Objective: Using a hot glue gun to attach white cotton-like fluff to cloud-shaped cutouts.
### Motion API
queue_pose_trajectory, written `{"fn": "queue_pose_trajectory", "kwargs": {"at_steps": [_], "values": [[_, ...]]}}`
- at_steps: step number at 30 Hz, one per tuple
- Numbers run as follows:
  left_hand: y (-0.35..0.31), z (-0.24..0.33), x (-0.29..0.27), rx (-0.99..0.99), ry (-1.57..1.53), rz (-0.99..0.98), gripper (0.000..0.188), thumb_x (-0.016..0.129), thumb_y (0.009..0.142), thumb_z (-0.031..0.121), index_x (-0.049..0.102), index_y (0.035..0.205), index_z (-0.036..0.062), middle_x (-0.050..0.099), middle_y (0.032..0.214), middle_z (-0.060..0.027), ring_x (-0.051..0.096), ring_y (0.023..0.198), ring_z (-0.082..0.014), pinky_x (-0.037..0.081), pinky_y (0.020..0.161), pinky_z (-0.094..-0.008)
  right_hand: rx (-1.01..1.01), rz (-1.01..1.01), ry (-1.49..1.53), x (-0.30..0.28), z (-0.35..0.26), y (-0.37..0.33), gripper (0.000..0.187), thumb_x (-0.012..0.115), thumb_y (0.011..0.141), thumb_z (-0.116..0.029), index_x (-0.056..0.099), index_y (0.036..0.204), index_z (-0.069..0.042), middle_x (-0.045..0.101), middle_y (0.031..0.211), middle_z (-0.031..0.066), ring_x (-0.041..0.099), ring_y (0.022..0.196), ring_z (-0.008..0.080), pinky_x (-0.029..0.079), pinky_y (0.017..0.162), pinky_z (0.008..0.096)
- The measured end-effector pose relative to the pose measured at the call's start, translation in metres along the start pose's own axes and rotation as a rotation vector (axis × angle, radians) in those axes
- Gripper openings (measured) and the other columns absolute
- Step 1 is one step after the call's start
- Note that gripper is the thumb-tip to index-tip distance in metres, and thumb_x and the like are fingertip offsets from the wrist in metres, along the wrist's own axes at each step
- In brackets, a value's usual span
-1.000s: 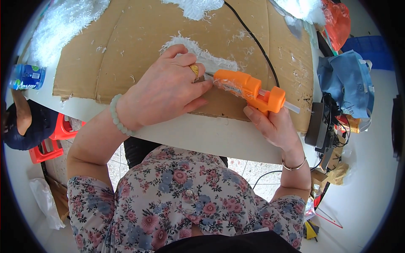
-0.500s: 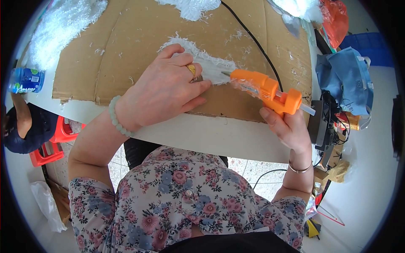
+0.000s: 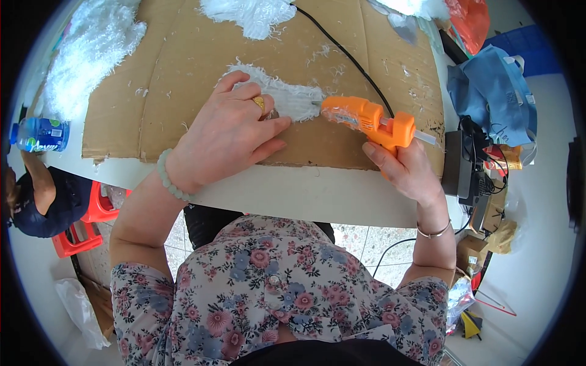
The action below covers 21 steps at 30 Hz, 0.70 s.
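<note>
A white shaggy piece of faux fur fabric (image 3: 297, 100) lies on a brown cardboard sheet (image 3: 201, 36), its smooth backing facing up. Over its left part rests my left hand (image 3: 235, 125), fingers bent and apart, with fingertips on the fabric. Something small and dark shows between those fingers; I cannot make out what. My right hand (image 3: 406, 168) is wrapped round the handle of an orange hot glue gun (image 3: 360, 116). Its nozzle points left at the fabric's right edge; whether it touches cannot be told. A clear glue stick (image 3: 425, 138) sticks out of the gun's back.
A black cord (image 3: 342, 50) crosses the cardboard behind the gun. More white fur lies at the far left (image 3: 94, 52) and back middle (image 3: 250, 15). A blue bottle (image 3: 43, 134) stands left, near another person (image 3: 46, 195). A blue bag (image 3: 491, 91) and dark box (image 3: 455, 161) are at right.
The whole view has shifted slightly. Relative to the fabric, the glue gun's nozzle has moved a little right, toward its edge. My left hand keeps its place on the fabric.
</note>
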<state>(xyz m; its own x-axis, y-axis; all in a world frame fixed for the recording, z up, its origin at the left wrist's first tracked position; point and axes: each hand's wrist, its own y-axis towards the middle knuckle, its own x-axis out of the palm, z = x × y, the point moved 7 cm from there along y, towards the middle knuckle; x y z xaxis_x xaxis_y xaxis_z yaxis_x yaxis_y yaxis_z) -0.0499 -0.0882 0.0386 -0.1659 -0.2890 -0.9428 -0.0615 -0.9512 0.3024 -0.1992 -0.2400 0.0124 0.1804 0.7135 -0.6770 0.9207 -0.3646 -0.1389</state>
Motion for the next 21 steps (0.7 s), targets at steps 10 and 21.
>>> {"fn": "queue_pose_trajectory", "kwargs": {"at_steps": [10, 21], "values": [[-0.001, -0.002, 0.003, -0.014, -0.009, 0.001, 0.024, 0.073, 0.069, 0.023, 0.069, 0.091, 0.0127, 0.055, 0.079, -0.0019, 0.054, 0.087, -0.02, 0.036, 0.098, -0.045, -0.032, 0.087, -0.014, -0.002, 0.002, 0.009, 0.023, 0.062, 0.088, -0.017, 0.054, 0.103, -0.002, 0.051, 0.063, 0.0007, 0.047, 0.057, 0.0088, 0.039, 0.054, 0.0255], [-0.001, -0.004, 0.004, -0.011, 0.042, -0.012, 0.021, 0.07, 0.073, 0.021, 0.069, 0.091, 0.0114, 0.057, 0.077, -0.0023, 0.054, 0.087, -0.0204, 0.036, 0.098, -0.0449, -0.06, 0.226, 0.762, -0.021, 0.002, 0.029, 0.032, 0.049, 0.094, -0.033, 0.055, 0.102, -0.003, 0.061, 0.088, 0.0078, 0.058, 0.078, 0.0149, 0.047, 0.069, 0.0284]]}}
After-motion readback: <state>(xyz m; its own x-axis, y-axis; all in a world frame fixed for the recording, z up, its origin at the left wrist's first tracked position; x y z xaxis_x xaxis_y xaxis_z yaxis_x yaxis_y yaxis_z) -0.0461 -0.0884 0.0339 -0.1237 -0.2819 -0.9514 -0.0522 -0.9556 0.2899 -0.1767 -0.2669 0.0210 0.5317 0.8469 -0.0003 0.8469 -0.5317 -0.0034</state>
